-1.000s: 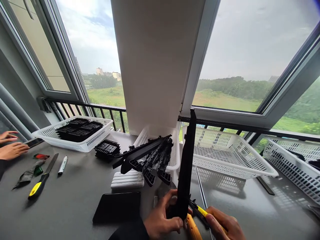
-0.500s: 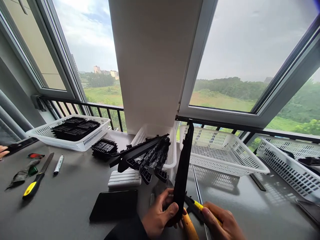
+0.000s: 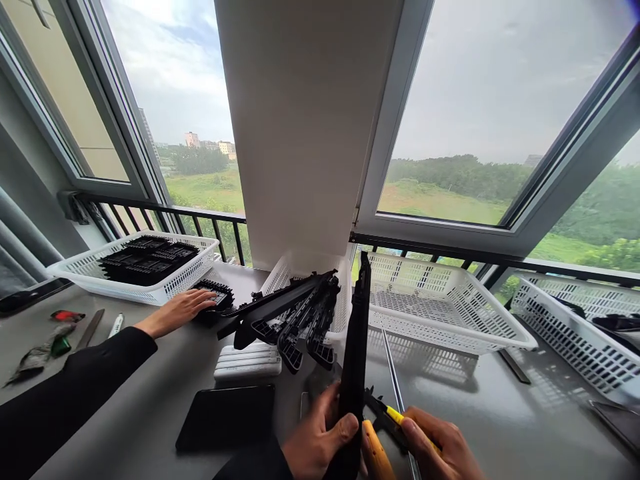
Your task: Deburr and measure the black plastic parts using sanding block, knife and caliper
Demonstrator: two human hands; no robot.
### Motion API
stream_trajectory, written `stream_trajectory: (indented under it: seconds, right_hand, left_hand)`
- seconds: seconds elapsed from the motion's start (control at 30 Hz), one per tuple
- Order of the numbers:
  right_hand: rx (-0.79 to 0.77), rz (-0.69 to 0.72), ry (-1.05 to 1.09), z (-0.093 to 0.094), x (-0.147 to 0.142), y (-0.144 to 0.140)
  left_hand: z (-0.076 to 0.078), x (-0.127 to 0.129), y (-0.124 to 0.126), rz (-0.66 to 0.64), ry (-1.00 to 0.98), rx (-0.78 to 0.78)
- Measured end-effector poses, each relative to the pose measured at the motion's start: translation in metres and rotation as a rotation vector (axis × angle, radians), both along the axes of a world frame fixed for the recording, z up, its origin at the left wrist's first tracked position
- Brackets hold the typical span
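My left hand is closed around the lower part of a long black plastic strip, which stands nearly upright before me. Its lower end is partly hidden. In my right hand is a slim yellow-handled tool, its dark front end pointing at the strip; the exact kind is unclear. Just below, an orange-yellow handle lies between my hands. A pile of similar black plastic strips leans on a white basket beyond my left hand.
From the left, another person's hand rests on a stack of black grid parts. A white basket holds more such parts. A black tablet-like slab, a white ribbed block and another basket are around me.
The other person's arm has reached in from the left onto the black grid stack. My left hand has tipped the black strip slightly leftward and lowered its top; my right hand is nearly unmoved.
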State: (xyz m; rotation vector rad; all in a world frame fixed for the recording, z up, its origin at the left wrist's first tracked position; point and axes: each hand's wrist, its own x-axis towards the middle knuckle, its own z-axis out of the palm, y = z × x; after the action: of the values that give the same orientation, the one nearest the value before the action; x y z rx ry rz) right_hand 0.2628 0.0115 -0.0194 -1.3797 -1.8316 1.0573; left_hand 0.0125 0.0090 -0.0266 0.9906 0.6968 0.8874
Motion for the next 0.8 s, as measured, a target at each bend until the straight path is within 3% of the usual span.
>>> stream_trajectory:
  seconds: [0.1,0.23,0.43,0.63,0.8]
  right_hand:
    - [0.007,0.017,0.020,-0.006,0.000,0.001]
    - [0.050,-0.094,0.035,0.001,-0.004,-0.001]
    - [0.023,0.047,-0.007,0.022,-0.012,-0.003]
    - [0.021,0.006,0.012,0.022,-0.010,-0.001]
    - [-0.027,0.064,0.025,0.023,-0.010,-0.003]
  left_hand:
    - [0.005,0.001,-0.001,0.013,0.037,-0.029]
    - [0.014,0.002,-0.001,-0.022,0.043,-0.064]
    - [0.014,0.000,-0.002,0.025,-0.034,-0.019]
    - [0.021,0.000,-0.002,-0.003,-0.025,-0.090]
    - [0.013,-0.003,0.000,0.050,-0.038,-0.120]
